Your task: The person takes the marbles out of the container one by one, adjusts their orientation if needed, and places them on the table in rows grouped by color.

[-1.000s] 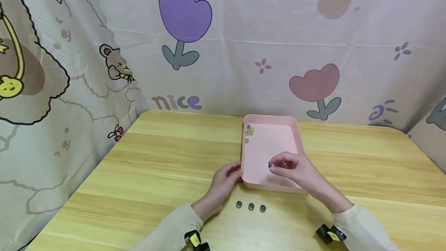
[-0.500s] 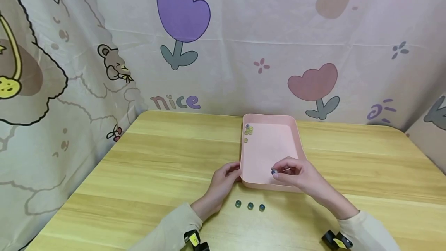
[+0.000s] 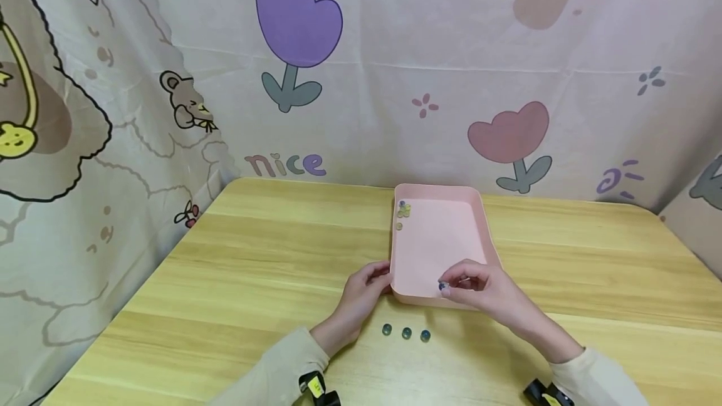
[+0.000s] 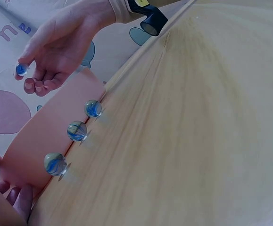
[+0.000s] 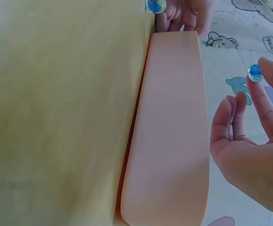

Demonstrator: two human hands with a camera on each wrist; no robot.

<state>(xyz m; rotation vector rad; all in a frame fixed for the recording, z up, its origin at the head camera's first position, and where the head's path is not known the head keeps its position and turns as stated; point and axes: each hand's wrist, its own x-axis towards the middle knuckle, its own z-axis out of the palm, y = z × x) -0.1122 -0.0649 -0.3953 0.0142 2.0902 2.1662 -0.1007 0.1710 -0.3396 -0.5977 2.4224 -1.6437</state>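
Note:
My right hand (image 3: 479,284) pinches a blue-and-clear glass marble (image 3: 443,285) between thumb and index finger, over the near end of a pink rectangular tray (image 3: 445,230). In the right wrist view that marble (image 5: 255,73) sits at the fingertips, above the level of the tray's rim. My left hand (image 3: 361,299) holds the tray's left side by its near corner, fingers against the outer wall. Three glass marbles with blue swirls stand in a row before the tray: a left marble (image 4: 55,164), a middle marble (image 4: 77,131) and a right marble (image 4: 93,108).
Several yellowish marbles (image 3: 403,212) and a bluish one lie along the tray's left wall toward the far end. The wooden table (image 3: 282,237) reaches back to a patterned cloth (image 3: 383,111). Each wrist carries a black camera (image 3: 319,388).
My right hand, with the marble in its pinch, has drawn slightly toward the tray's near edge. The left hand, the tray and the row of marbles have stayed in place.

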